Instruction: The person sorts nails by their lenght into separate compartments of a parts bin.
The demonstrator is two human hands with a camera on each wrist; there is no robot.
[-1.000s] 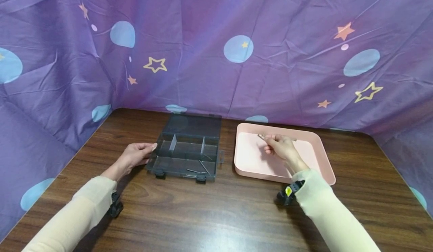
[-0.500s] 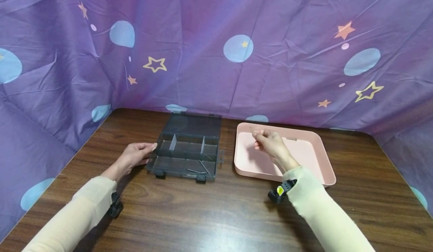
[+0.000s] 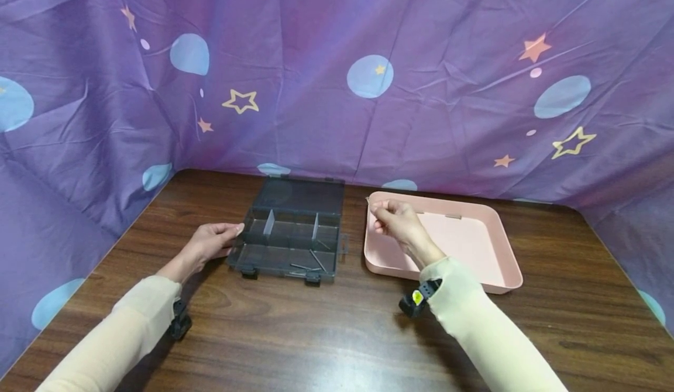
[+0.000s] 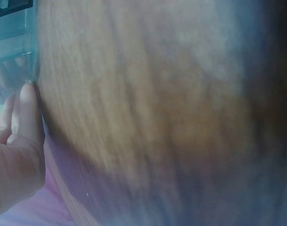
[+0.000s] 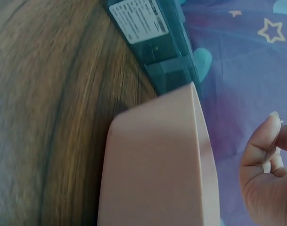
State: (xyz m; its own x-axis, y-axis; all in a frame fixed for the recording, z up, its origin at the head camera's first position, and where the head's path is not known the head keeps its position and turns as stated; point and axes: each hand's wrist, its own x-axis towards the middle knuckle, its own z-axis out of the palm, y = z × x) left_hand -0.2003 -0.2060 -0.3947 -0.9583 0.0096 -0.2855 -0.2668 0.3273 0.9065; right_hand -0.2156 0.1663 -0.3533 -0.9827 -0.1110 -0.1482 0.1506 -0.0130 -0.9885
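Observation:
My right hand (image 3: pixel 402 225) pinches a small slender metal piece (image 3: pixel 367 200) between thumb and fingertips, over the left rim of a pink tray (image 3: pixel 502 243). In the right wrist view only a tiny tip of the piece shows at the fingers. With its fingertips my left hand (image 3: pixel 207 244) holds the left side of a translucent dark compartment box (image 3: pixel 263 255), whose lid lies back. The left wrist view has the fingers (image 4: pixel 28 108) against the box wall. Several thin metal pieces (image 3: pixel 317 258) lie in the box's front compartment, towards the right.
Inside the tray lies a thin brownish piece (image 3: pixel 454 216), and part of another shows beside the right hand. Two upright dividers (image 3: pixel 269 223) split the box's rear row. A purple curtain (image 3: pixel 316 134) hangs behind the wooden table (image 3: pixel 295 333).
My right hand has moved left across the tray, carrying the slender piece from above its middle to its left rim. The left hand and the box have stayed put.

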